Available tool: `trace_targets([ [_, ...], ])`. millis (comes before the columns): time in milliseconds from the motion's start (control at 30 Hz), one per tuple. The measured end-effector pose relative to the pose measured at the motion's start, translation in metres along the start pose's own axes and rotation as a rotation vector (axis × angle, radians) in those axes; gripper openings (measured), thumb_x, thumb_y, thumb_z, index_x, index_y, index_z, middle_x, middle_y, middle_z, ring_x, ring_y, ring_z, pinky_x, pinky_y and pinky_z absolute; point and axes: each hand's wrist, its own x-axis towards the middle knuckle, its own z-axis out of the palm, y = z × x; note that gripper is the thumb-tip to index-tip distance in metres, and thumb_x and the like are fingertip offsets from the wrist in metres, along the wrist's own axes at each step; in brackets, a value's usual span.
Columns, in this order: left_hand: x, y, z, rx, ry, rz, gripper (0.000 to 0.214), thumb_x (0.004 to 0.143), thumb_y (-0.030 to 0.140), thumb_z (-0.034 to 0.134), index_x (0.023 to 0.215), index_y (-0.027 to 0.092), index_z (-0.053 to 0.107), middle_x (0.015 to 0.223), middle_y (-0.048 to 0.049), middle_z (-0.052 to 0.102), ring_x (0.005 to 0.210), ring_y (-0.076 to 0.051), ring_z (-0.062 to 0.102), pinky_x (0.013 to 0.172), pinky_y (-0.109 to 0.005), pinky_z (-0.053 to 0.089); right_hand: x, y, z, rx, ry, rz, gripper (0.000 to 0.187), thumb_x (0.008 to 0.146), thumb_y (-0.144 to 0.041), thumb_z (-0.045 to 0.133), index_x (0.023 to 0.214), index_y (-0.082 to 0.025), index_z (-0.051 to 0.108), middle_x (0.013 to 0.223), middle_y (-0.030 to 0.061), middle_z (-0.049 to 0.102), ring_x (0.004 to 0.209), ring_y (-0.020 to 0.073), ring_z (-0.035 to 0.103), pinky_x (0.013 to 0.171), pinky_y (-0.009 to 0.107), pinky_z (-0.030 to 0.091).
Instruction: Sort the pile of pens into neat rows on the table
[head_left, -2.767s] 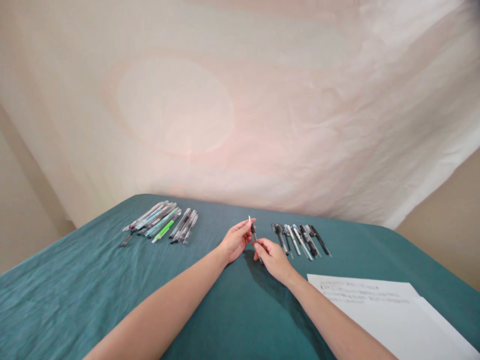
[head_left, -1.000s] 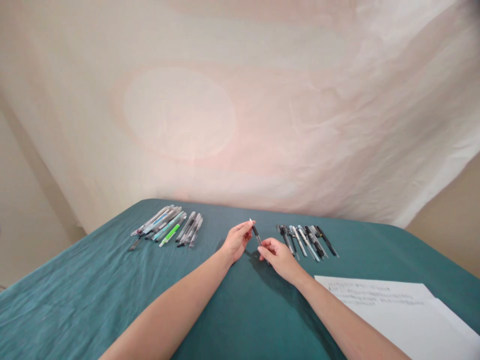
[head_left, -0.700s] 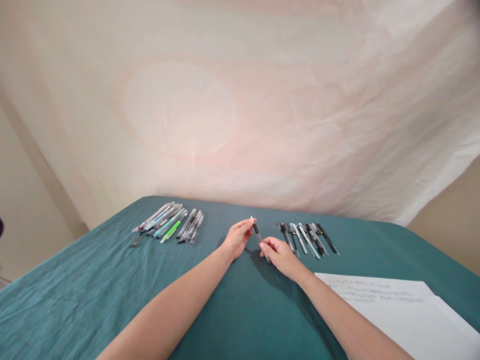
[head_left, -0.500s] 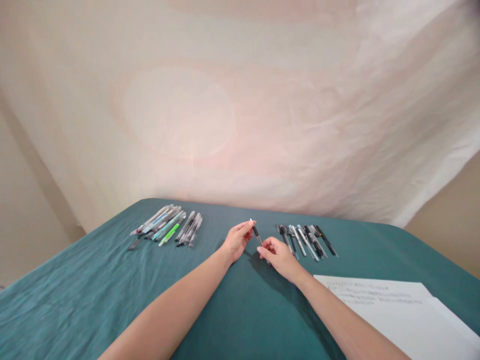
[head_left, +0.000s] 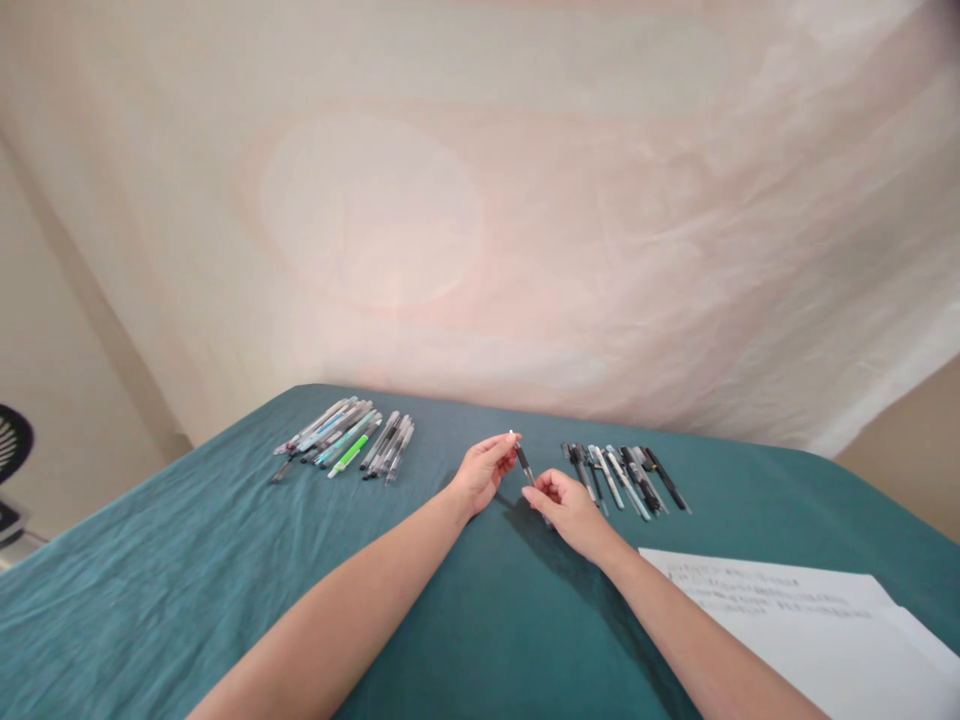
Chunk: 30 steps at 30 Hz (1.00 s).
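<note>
A dark-gripped pen (head_left: pixel 523 459) with a pale tip slants between my two hands above the middle of the table. My left hand (head_left: pixel 484 474) pinches its upper end between thumb and fingertips. Lower down, the fingers of my right hand (head_left: pixel 566 511) are closed round the barrel and hide its bottom end. Just beyond my right hand lies a row of pens (head_left: pixel 616 478), mostly black, grey and white. Farther off to the left are a pile of mixed pens (head_left: pixel 330 432) with a bright green one, and a smaller group of clear and black pens (head_left: pixel 389 447).
White sheets of paper (head_left: pixel 810 630) with lines of handwriting lie at the right front, partly under my right forearm. A green cloth (head_left: pixel 465 610) covers the table. Behind it hangs a pale sheet (head_left: pixel 525 250). A black fan-like object (head_left: pixel 11 445) shows at the left edge.
The view has turned slightly left, so the table things sit a little farther right and the black fan-like object has come into view. Both hands keep their hold on the pen.
</note>
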Motion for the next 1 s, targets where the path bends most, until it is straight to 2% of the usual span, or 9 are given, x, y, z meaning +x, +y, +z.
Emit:
trace_targets([
  [467,0.0011,0.0,-0.0003,-0.025,0.0,0.0,0.024,0.065,0.027,0.069,0.083,0.012,0.065,0.068,-0.0017,0.06,0.061,-0.006,0.053,0.061,-0.018,0.042,0.0003,-0.0043,0.0004,0.014,-0.013,-0.01,0.024,0.075,-0.041,0.054,0.078,-0.018,0.05,0.06,-0.0024,0.054,0.05,0.0091,0.047,0.044,0.018,0.034],
  [833,0.005,0.0057,-0.0061,-0.031,0.096,0.038,0.026,0.063,0.03,0.069,0.083,0.014,0.063,0.078,-0.0029,0.062,0.061,-0.005,0.053,0.057,-0.017,0.041,-0.0007,-0.0054,0.0004,-0.018,-0.014,-0.012,0.024,0.077,-0.042,0.051,0.076,-0.017,0.051,0.06,-0.0018,0.056,0.048,0.0087,0.046,0.044,0.018,0.035],
  [1000,0.002,0.0051,-0.0019,0.086,0.004,0.005,0.026,0.06,0.031,0.071,0.076,0.012,0.063,0.069,-0.0027,0.061,0.058,-0.006,0.052,0.057,-0.018,0.04,-0.0004,-0.007,0.0002,-0.014,-0.002,-0.009,0.024,0.077,-0.042,0.05,0.077,-0.018,0.051,0.06,-0.0019,0.056,0.046,0.0082,0.046,0.043,0.018,0.036],
])
